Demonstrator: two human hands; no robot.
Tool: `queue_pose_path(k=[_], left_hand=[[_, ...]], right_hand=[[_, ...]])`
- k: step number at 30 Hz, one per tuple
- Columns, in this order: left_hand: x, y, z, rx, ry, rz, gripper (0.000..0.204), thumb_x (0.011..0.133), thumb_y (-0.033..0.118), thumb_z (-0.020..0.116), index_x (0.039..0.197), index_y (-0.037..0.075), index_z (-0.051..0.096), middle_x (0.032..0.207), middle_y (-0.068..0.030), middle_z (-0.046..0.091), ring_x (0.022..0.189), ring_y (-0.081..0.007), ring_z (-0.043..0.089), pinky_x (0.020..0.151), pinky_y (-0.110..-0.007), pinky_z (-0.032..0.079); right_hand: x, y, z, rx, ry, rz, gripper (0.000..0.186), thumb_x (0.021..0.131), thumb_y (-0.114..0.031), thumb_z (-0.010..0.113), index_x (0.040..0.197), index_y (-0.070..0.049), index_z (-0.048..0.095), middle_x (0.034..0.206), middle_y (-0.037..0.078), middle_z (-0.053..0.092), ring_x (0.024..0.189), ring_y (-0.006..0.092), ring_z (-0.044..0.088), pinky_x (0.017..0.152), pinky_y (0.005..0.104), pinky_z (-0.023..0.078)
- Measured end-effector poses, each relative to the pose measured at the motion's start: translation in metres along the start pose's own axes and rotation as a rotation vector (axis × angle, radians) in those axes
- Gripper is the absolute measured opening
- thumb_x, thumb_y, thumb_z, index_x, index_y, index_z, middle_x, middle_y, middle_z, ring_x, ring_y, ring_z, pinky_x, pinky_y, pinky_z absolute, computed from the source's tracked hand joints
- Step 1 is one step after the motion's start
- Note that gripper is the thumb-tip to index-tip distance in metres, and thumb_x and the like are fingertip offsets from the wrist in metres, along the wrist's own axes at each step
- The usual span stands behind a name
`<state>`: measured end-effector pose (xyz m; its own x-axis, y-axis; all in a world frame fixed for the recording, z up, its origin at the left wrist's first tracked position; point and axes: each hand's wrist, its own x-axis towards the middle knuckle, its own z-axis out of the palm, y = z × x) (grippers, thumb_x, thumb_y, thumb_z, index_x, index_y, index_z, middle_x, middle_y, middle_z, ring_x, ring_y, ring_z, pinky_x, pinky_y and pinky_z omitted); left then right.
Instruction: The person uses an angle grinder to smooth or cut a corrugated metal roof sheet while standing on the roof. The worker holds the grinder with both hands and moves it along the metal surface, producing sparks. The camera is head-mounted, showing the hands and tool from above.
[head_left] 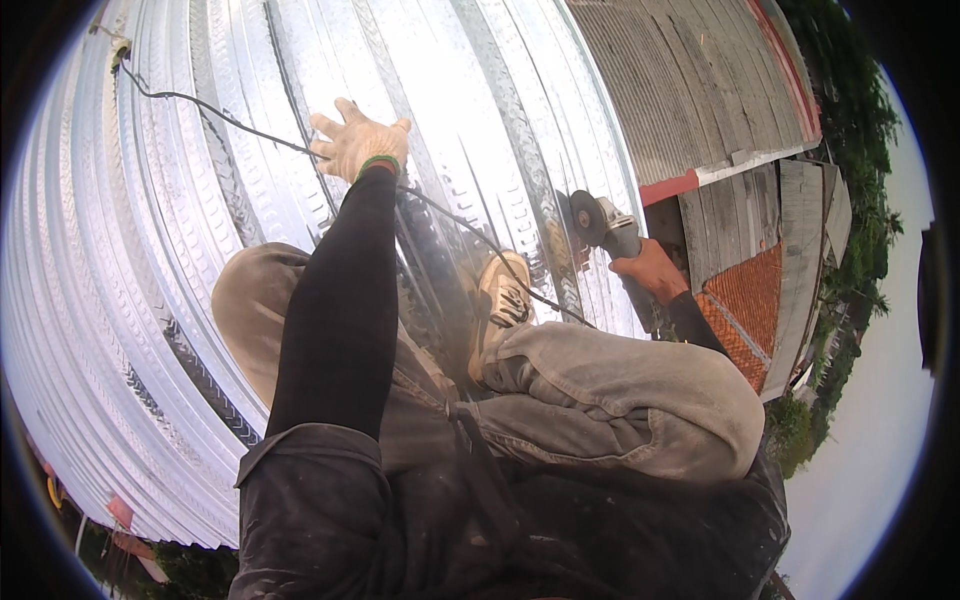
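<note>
My left hand (362,145), in a pale work glove with a green band at the wrist, lies spread on the shiny corrugated metal roofing (440,60). Under or right beside its palm runs a dark power cord (452,215). Out to the right, my bare right hand (655,270) is wrapped round the body of an angle grinder (618,232). The grinder's round disc (586,216) faces left, close over the roof near its right edge. Whether the disc touches the metal I cannot tell.
I sit on the ribbed metal, my tan shoe (503,295) between my bent knees. The cord reaches a pale connector (121,50) at the upper left. Past the roof's right edge are weathered grey roofs (700,80), orange tiles (745,305) and trees (850,130).
</note>
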<state>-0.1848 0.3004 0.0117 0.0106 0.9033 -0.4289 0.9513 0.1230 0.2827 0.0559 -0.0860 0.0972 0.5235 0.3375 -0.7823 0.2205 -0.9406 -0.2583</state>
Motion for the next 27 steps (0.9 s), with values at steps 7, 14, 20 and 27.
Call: queue_pose_path(k=[7, 14, 20, 27], left_hand=[[0.005, -0.003, 0.002, 0.008, 0.001, 0.000, 0.114, 0.093, 0.058, 0.084, 0.181, 0.017, 0.025, 0.186, -0.0294, 0.011, 0.169, -0.0566, 0.017, 0.137, -0.067, 0.022], [0.001, 0.000, 0.000, -0.010, -0.011, -0.002, 0.114, 0.092, 0.058, 0.085, 0.181, 0.016, 0.026, 0.186, -0.0295, 0.011, 0.169, -0.0568, 0.017, 0.137, -0.067, 0.022], [0.001, -0.003, -0.001, -0.005, -0.004, -0.004, 0.114, 0.093, 0.056, 0.085, 0.181, 0.015, 0.025, 0.186, -0.0303, 0.010, 0.169, -0.0578, 0.017, 0.136, -0.068, 0.022], [-0.003, 0.001, -0.005, 0.009, -0.018, -0.001, 0.114, 0.092, 0.055, 0.086, 0.181, 0.016, 0.025, 0.186, -0.0301, 0.010, 0.169, -0.0579, 0.019, 0.135, -0.068, 0.024]], right_hand=[[-0.002, 0.003, 0.002, 0.006, 0.001, -0.008, 0.055, 0.076, -0.031, 0.084, 0.114, 0.008, 0.075, 0.099, 0.016, 0.077, 0.088, 0.0273, 0.072, 0.085, 0.0392, 0.056], [-0.003, 0.032, 0.013, 0.062, 0.011, -0.019, 0.060, 0.076, -0.031, 0.086, 0.118, 0.011, 0.075, 0.100, 0.018, 0.078, 0.092, 0.0273, 0.075, 0.090, 0.0383, 0.058], [-0.003, 0.007, -0.001, 0.191, 0.039, -0.067, 0.048, 0.083, -0.024, 0.086, 0.119, 0.007, 0.076, 0.101, 0.013, 0.078, 0.089, 0.0217, 0.073, 0.086, 0.0371, 0.057], [0.015, -0.030, -0.020, 0.206, 0.112, -0.151, 0.045, 0.084, -0.022, 0.085, 0.117, 0.007, 0.075, 0.099, 0.011, 0.078, 0.087, 0.0189, 0.072, 0.084, 0.0361, 0.057]])
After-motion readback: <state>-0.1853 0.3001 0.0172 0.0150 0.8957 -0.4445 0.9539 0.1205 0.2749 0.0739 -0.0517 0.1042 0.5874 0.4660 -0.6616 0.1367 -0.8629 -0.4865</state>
